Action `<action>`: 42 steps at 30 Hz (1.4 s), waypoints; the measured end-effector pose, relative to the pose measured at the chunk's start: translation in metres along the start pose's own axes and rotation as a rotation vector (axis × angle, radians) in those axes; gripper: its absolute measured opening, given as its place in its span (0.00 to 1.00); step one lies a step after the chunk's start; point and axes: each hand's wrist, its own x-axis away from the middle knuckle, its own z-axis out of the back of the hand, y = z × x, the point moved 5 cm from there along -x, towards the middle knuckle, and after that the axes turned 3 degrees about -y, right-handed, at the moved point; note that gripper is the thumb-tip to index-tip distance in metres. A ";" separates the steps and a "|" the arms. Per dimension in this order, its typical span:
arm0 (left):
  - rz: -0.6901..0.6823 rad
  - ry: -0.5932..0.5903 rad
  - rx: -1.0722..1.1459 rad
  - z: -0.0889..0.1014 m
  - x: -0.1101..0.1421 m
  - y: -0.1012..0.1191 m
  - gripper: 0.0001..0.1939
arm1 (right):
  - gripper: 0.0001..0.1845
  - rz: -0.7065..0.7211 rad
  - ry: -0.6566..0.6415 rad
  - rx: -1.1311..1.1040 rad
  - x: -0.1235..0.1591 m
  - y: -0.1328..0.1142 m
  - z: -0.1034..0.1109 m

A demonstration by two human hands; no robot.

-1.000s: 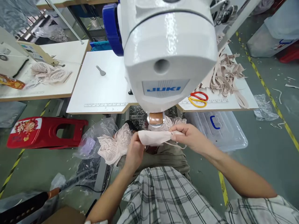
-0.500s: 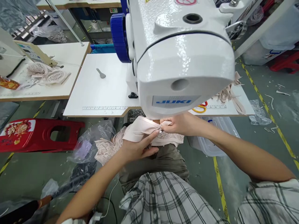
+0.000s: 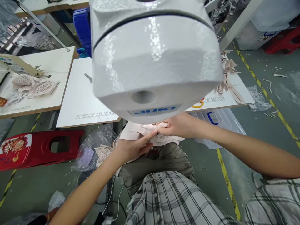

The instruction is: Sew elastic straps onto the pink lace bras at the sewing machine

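A pale pink fabric garment piece [image 3: 130,130] with lace parts lies across my lap, beneath the head of a white sewing machine [image 3: 154,68]. My left hand [image 3: 136,146] is closed on its lower left side, thumb and fingers gripping the cloth. Close beside it, my right hand [image 3: 177,125] pinches a gathered fold of the same fabric near the machine's needle area. The machine head hides the needle and the upper edge of the cloth. More lace [image 3: 103,153] hangs down to the left of my lap.
The white machine table [image 3: 79,90] carries a printed ruler, a small grey tool [image 3: 88,78], fabric strips [image 3: 228,81] and yellow-handled scissors [image 3: 198,104]. A clear plastic bin [image 3: 231,125] is below right. A red stool [image 3: 42,147] and plastic bag [image 3: 98,140] sit left.
My view has moved closer to the machine, whose head now looks larger and covers more of the table. Both hands keep their hold on the fabric, with little shift.
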 end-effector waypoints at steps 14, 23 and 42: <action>0.287 -0.073 0.054 0.007 -0.012 0.027 0.25 | 0.10 0.163 0.396 -0.117 0.013 0.024 -0.015; 0.318 -0.132 0.027 0.015 -0.015 0.029 0.23 | 0.13 0.434 0.740 0.217 0.033 0.023 -0.037; 0.451 -0.266 0.099 0.015 -0.014 0.028 0.25 | 0.18 -0.062 0.607 -0.379 -0.015 0.053 -0.035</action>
